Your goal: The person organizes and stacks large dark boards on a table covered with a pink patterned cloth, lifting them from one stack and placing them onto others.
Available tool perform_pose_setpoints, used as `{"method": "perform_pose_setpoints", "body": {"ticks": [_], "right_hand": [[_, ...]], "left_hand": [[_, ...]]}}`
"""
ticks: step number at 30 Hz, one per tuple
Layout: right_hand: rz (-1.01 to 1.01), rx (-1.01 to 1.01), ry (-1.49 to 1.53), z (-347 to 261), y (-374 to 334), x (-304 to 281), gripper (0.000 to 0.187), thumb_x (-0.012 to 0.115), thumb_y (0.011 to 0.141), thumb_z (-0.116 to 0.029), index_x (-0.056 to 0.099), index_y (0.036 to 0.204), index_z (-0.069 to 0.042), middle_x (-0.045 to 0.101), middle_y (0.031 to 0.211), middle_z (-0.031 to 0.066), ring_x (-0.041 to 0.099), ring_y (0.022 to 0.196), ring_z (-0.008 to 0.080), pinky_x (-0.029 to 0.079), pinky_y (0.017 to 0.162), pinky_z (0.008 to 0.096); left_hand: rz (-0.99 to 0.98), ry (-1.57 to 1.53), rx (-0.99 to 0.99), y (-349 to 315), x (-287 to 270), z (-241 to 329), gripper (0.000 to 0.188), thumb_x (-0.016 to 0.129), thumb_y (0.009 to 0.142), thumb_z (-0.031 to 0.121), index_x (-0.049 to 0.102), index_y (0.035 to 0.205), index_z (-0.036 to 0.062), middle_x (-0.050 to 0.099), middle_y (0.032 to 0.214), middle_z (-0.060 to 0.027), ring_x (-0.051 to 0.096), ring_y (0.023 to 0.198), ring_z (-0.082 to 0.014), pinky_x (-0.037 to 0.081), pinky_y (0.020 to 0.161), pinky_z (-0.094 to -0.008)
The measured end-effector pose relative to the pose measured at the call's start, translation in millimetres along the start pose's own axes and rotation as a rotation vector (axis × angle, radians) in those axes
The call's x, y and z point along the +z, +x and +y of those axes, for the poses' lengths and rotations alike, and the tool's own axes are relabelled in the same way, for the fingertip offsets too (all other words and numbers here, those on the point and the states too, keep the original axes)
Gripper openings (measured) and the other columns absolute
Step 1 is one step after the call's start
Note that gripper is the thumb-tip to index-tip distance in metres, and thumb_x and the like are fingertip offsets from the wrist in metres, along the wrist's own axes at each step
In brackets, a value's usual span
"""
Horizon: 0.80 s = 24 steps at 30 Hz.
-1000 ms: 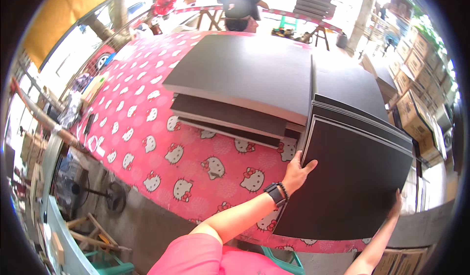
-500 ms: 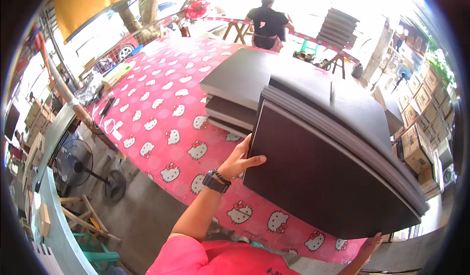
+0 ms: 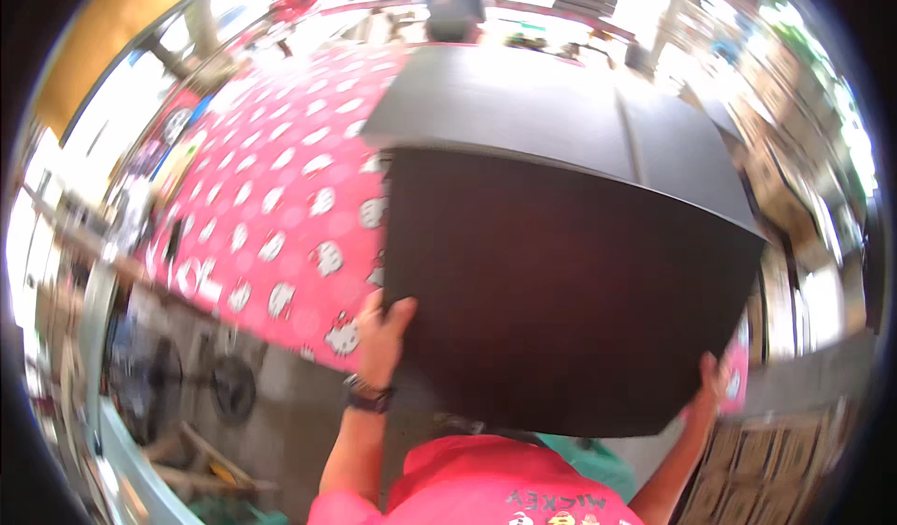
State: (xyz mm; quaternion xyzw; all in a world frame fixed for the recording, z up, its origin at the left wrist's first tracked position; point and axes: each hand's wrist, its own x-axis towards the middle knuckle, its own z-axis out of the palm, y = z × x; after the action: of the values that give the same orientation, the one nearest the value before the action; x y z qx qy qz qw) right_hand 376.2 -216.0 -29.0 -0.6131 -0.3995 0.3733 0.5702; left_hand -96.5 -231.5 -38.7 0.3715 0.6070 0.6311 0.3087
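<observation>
A large flat black panel (image 3: 570, 291) is tilted up in front of me, its dark face toward me. My left hand (image 3: 381, 338) grips its left edge, thumb on the face; the fingers behind are hidden. Low on the right edge, my right hand (image 3: 714, 380) holds the same panel, fingers partly hidden and blurred. Just beyond its upper edge are dark grey boards (image 3: 523, 100) with smooth tops, lying on the table. Whether more than one panel is in my hands I cannot tell.
The pink patterned table cover (image 3: 271, 189) spreads to the left and behind. A co-worker (image 3: 451, 2) is beyond the table's far side. Stacked cartons (image 3: 775, 179) line the right; more cartons (image 3: 766, 464) are at lower right. A fan (image 3: 145, 376) stands at left.
The panel has come nearer to me and shifted left, its face turned more squarely toward me. Both hands moved with it, and the layered board edges are now hidden. My view has turned.
</observation>
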Motion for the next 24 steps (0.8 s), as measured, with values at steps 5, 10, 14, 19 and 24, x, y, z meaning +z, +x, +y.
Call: {"method": "perform_pose_setpoints", "body": {"ticks": [5, 10, 14, 19, 24], "right_hand": [[-0.205, 0.061, -0.462, 74.6, -29.6, 114.7, 0.073, 0.074, 0.07, -0.046, 0.056, 0.115, 0.008, 0.059, 0.117, 0.022, 0.055, 0.11, 0.0297, 0.042, 0.092, 0.0393], [-0.305, 0.235, -0.684, 102.9, -38.2, 163.1, 0.07, 0.073, 0.069, -0.051, 0.06, 0.109, 0.005, 0.061, 0.106, 0.0255, 0.056, 0.105, 0.0382, 0.043, 0.09, 0.0433], [-0.285, -0.152, -0.907, 92.7, -22.4, 154.1, 0.049, 0.07, 0.073, -0.041, 0.065, 0.101, 0.0, 0.064, 0.1, 0.0213, 0.059, 0.098, 0.0368, 0.046, 0.085, 0.0422], [-0.073, -0.413, -0.765, 39.6, 68.7, 84.4, 0.032, 0.067, 0.076, -0.024, 0.066, 0.098, -0.001, 0.066, 0.096, 0.0173, 0.063, 0.087, 0.0291, 0.049, 0.081, 0.0377], [0.368, -0.165, -0.201, 50.1, 217.6, -34.8, 0.027, 0.065, 0.081, -0.018, 0.064, 0.1, 0.001, 0.066, 0.083, 0.0046, 0.06, 0.072, 0.0147, 0.049, 0.062, 0.0292]], "left_hand": [[0.163, 0.396, 0.024, -10.7, -147.9, -65.1, 0.066, 0.064, 0.086, 0.031, 0.041, 0.129, -0.0129, 0.046, 0.133, -0.0242, 0.045, 0.122, -0.0277, 0.031, 0.104, -0.0348], [0.13, 0.787, -0.227, 20.2, -189.0, -127.3, 0.081, 0.067, 0.079, 0.048, 0.046, 0.12, -0.0191, 0.054, 0.121, -0.0295, 0.051, 0.116, -0.0346, 0.036, 0.101, -0.0367], [0.194, 0.884, -0.116, 38.3, -174.7, -147.2, 0.086, 0.067, 0.073, 0.059, 0.055, 0.109, -0.0181, 0.057, 0.112, -0.032, 0.054, 0.111, -0.0387, 0.041, 0.096, -0.0396], [0.239, 1.303, -0.119, 43.4, -159.5, -120.1, 0.075, 0.069, 0.07, 0.06, 0.062, 0.111, -0.0029, 0.061, 0.102, -0.0258, 0.056, 0.098, -0.0363, 0.044, 0.087, -0.0447], [0.297, 1.015, 0.318, 48.1, -76.5, -90.9, 0.044, 0.069, 0.078, 0.032, 0.061, 0.108, 0.0003, 0.057, 0.1, -0.0153, 0.054, 0.098, -0.0312, 0.043, 0.088, -0.0416]]}}
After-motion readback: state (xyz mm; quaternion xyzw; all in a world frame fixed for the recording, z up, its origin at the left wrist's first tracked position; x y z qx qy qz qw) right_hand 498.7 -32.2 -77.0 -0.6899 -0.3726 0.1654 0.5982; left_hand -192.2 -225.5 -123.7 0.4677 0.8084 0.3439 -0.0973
